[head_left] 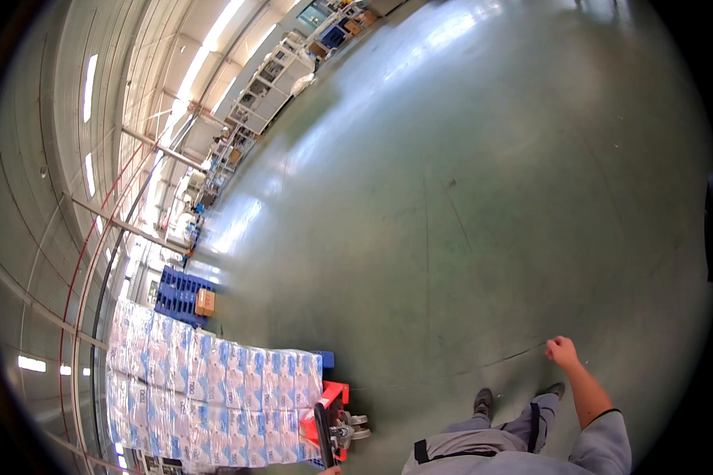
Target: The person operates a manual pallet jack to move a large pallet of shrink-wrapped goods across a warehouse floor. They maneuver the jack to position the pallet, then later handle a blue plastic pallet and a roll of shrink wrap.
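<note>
At the lower edge, only a sliver of my left hand (331, 471) shows, at the end of the black handle (322, 434) of a red pallet jack (337, 393); its fingers appear closed round the handle. The jack stands at the near end of a tall load of white and blue packages (214, 388), wrapped in clear film and stacked on a blue pallet (327, 359). My right hand (561, 351) is out to the right, above the floor, its fingers curled into a loose fist with nothing visible in it.
Past the load, blue plastic pallets (184, 294) stand with a brown cardboard box (205, 302) beside them. White-framed machinery (265, 91) and shelving line the far left wall. A smooth green floor (467, 198) stretches ahead and to the right. My shoes (484, 402) are on it.
</note>
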Demonstrator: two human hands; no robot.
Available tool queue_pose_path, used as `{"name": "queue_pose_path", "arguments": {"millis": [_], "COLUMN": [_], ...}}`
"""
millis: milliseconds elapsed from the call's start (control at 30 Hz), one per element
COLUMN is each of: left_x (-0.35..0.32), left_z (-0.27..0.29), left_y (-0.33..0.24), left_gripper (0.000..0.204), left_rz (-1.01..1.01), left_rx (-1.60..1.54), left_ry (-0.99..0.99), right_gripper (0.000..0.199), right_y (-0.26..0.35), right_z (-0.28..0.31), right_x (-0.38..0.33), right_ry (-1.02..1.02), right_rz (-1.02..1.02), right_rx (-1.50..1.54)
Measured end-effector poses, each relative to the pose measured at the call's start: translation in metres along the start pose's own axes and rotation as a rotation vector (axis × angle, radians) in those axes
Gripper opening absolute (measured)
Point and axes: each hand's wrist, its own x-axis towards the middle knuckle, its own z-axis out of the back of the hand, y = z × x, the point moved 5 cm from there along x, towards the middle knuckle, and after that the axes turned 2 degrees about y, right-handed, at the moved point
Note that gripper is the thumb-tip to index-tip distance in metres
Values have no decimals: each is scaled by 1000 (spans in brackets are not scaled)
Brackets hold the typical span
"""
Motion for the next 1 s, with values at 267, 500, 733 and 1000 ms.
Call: {"name": "queue_pose_path", "arguments": {"millis": [267,500,733,1000], "left_x": [13,-15,-35,-40], "left_z": [-34,-44,-69,-86], "left_y": [-24,-52,-89,-116], "left_gripper": [18,20,19,16], "left_rz": [-16,33,45,110], "left_rx": [19,42,53,104], "left_ry": [68,55,170,202], "right_gripper": [14,24,25,23], "right_y": [-306,-363,-299,-285], "right_z": [213,231,175,215], "right_x": [-77,-120,-121,-169], "right_ry": [-472,-380,-429,-524], "right_rz": [-517,-572,-477,-473], "right_rx": [249,448,477,505]}}
